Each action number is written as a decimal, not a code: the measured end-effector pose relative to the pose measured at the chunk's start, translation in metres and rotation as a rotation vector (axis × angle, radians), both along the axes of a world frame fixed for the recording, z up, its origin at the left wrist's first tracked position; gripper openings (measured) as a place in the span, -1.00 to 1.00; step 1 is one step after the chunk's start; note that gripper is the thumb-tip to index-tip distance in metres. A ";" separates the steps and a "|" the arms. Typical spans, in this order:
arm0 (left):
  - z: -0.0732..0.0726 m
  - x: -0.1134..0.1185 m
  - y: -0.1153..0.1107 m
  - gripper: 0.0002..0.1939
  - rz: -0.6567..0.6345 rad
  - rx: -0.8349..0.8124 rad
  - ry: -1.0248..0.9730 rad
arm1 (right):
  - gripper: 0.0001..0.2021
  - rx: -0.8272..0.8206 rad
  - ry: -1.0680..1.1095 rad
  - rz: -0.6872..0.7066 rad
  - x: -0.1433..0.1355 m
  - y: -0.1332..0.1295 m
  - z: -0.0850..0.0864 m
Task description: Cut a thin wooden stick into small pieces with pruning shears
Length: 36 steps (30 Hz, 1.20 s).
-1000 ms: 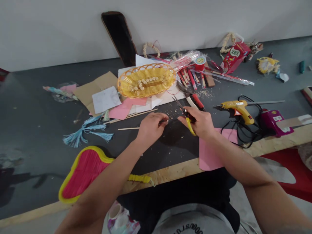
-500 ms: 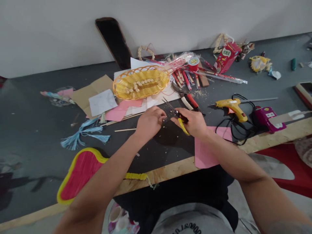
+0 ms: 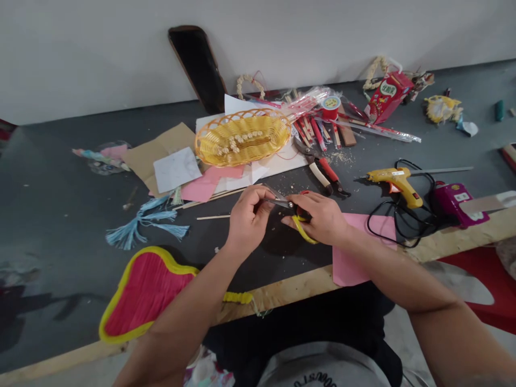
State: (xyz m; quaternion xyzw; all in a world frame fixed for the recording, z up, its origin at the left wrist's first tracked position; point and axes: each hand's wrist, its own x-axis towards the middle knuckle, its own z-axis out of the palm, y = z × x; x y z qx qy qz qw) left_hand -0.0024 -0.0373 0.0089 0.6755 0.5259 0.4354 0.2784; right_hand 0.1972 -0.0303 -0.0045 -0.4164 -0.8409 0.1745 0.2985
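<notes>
My right hand (image 3: 322, 216) is closed round the black and yellow handles of a pair of scissors (image 3: 299, 219), whose blades point left. The blades reach the fingertips of my left hand (image 3: 250, 217), which is closed in a pinch. Whatever lies between those fingertips is too small to make out. Just beyond the hands is a yellow woven basket (image 3: 207, 153) with small pale knotted pieces in it. Pliers (image 3: 328, 169) with red and white handles lie behind my right hand.
A yellow glue gun (image 3: 397, 180) with a black cable and a purple box (image 3: 453, 201) are at the right. Pink paper (image 3: 350, 260) overhangs the front edge. Blue tassels (image 3: 129, 228) and a red fan-like shape (image 3: 149, 290) edged yellow lie left. A phone (image 3: 199, 67) leans on the wall.
The scissor blades have come closer together and now meet my left fingertips. My left hand has turned and its thumb shows more. The whole view has shifted slightly.
</notes>
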 end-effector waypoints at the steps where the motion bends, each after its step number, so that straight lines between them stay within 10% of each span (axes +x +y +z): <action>1: 0.000 0.000 0.000 -0.90 0.001 0.007 0.013 | -0.60 0.000 -0.002 -0.003 0.000 -0.001 0.000; 36: 0.003 -0.005 0.000 -0.88 -0.070 -0.036 -0.022 | -0.56 0.008 -0.018 0.021 0.000 -0.002 0.001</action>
